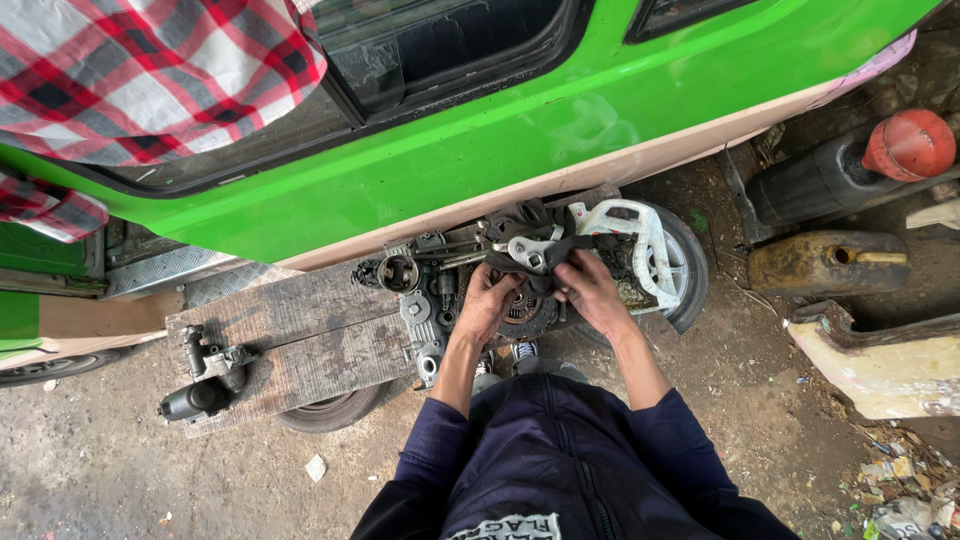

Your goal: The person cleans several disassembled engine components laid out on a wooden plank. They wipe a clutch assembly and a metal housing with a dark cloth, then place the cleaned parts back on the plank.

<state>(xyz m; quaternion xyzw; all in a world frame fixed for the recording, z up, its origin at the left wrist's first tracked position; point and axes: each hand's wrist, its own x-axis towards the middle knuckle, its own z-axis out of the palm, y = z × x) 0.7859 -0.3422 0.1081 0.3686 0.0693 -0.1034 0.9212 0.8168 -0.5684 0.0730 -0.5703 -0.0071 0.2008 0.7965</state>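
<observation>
I stand over a low wooden board (300,340) laid across tyres beside a green vehicle (520,140). My left hand (487,303) and my right hand (592,290) both grip a dark, greasy round part (527,312) and a black rag (535,235) at the board's right end. A grey metal bracket (530,250) lies just above my fingers. Several small metal parts, among them a ring-shaped piece (398,272) and a flat grey casting (422,335), sit left of my hands.
A starter-like motor (205,385) lies at the board's left end. A wheel with a white rim (655,262) is to the right. A black jerrycan with a red cap (850,170), a rusty can (825,262) and a person in a checked shirt (150,70) are nearby.
</observation>
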